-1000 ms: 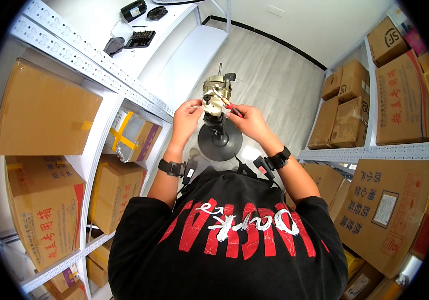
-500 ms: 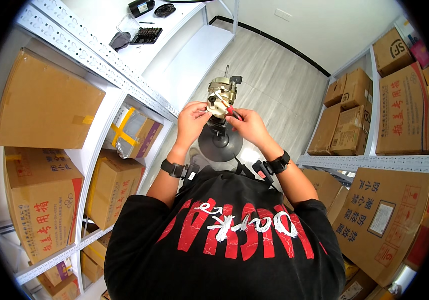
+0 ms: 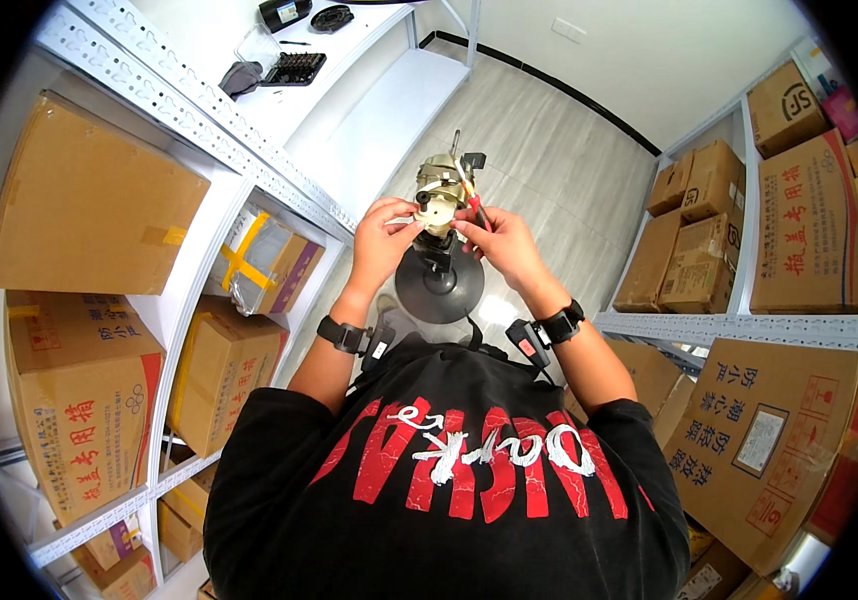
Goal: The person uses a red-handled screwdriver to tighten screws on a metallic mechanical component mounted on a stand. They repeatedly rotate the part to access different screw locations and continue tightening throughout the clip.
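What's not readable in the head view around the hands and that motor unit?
- Head view: the tip of the red-handled tool is hidden behind the motor unit.
- The left hand covers the unit's left side; its contact is unclear.
- The right hand hides its own grip.
- Items on the white shelf are too small.

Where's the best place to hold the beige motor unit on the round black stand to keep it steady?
Take the beige motor unit by its rounded sides, one hand from each flank, as the left hand and right hand do. It sits upright atop a thin post over the round black base, so a side grip likely steadies it best. The red-handled tool occupies the right.
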Motion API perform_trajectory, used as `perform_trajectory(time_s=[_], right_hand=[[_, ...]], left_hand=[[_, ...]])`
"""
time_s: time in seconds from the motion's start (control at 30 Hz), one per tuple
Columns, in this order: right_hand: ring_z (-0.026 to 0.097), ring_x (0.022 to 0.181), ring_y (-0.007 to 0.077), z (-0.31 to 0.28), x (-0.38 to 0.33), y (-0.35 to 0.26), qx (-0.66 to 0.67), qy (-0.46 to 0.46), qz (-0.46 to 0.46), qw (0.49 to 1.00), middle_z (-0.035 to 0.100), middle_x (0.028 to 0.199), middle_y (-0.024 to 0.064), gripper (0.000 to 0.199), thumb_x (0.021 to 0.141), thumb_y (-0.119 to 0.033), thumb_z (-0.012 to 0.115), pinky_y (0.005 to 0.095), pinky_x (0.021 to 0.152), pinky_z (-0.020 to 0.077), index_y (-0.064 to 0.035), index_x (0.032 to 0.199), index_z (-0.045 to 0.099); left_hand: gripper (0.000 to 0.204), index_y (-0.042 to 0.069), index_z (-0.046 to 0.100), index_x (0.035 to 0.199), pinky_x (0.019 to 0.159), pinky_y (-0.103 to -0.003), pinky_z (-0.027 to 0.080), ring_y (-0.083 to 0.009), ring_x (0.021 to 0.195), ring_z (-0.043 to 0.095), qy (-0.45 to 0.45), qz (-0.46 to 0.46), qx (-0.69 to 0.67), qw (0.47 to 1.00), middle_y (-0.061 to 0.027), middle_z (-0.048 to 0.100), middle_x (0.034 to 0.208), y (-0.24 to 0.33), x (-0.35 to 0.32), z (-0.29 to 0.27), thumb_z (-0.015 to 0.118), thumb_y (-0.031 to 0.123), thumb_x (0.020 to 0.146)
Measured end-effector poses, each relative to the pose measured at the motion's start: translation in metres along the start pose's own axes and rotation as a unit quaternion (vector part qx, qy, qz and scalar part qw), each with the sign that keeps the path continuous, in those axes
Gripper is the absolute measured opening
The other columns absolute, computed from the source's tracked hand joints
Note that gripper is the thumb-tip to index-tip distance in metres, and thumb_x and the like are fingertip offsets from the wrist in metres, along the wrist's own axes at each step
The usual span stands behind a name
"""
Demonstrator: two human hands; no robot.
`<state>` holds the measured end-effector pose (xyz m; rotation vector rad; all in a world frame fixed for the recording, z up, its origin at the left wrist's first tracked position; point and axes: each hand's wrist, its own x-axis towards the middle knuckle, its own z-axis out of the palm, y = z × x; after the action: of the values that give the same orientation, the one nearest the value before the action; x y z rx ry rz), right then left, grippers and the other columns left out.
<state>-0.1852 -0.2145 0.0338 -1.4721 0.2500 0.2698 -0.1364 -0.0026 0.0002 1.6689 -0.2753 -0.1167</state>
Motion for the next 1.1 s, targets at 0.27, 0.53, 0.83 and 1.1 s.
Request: perform_trajectory(time_s=[0.27, 0.53, 0.83, 1.1], right_hand=[[0.050, 0.054, 0.0044, 0.013, 0.015, 0.000, 0.006, 0.055, -0.051, 0.997, 0.064, 0.073, -0.0011, 0.016, 0.090, -0.013, 0.077, 0.0216, 0.048, 0.0379, -0.0057, 0.088, 0.063], [0.047, 0.058, 0.0042, 0.014, 0.015, -0.011, 0.009, 0.053, -0.039, 0.998, 0.057, 0.069, -0.0053, 0.016, 0.088, -0.014, 0.077, 0.0231, 0.053, 0.0375, -0.0061, 0.082, 0.064], [0.049, 0.063, 0.0044, 0.016, 0.003, -0.031, 0.017, 0.067, -0.062, 0.996, 0.058, 0.070, -0.0054, 0.015, 0.087, -0.012, 0.077, 0.0233, 0.057, 0.0395, -0.0048, 0.081, 0.065], [0.052, 0.069, 0.0051, 0.017, 0.001, -0.037, -0.046, 0.095, -0.154, 0.982, 0.060, 0.074, -0.0044, 0.017, 0.085, -0.014, 0.079, 0.0234, 0.064, 0.0441, -0.0033, 0.086, 0.066]], left_hand=[[0.025, 0.005, 0.071, 0.110, 0.085, -0.031, 0.053, -0.0171, 0.105, 0.062, -0.008, 0.074, 0.039, 0.996, -0.0061, 0.063, 0.117, 0.008, 0.008, -0.006, 0.074, 0.003, 0.086], [0.026, -0.001, 0.068, 0.113, 0.083, -0.027, 0.052, -0.0146, 0.103, 0.062, -0.029, 0.089, 0.047, 0.995, -0.0065, 0.060, 0.117, 0.017, 0.005, -0.013, 0.072, -0.001, 0.087], [0.021, -0.003, 0.070, 0.112, 0.082, -0.026, 0.052, -0.0138, 0.095, 0.064, -0.004, 0.087, -0.019, 0.996, -0.0078, 0.063, 0.109, 0.036, 0.004, -0.006, 0.070, 0.008, 0.095], [0.027, -0.002, 0.068, 0.116, 0.088, -0.027, 0.050, -0.0150, 0.106, 0.061, -0.036, 0.088, -0.115, 0.989, -0.0090, 0.059, 0.121, 0.070, -0.002, -0.011, 0.072, 0.001, 0.090]])
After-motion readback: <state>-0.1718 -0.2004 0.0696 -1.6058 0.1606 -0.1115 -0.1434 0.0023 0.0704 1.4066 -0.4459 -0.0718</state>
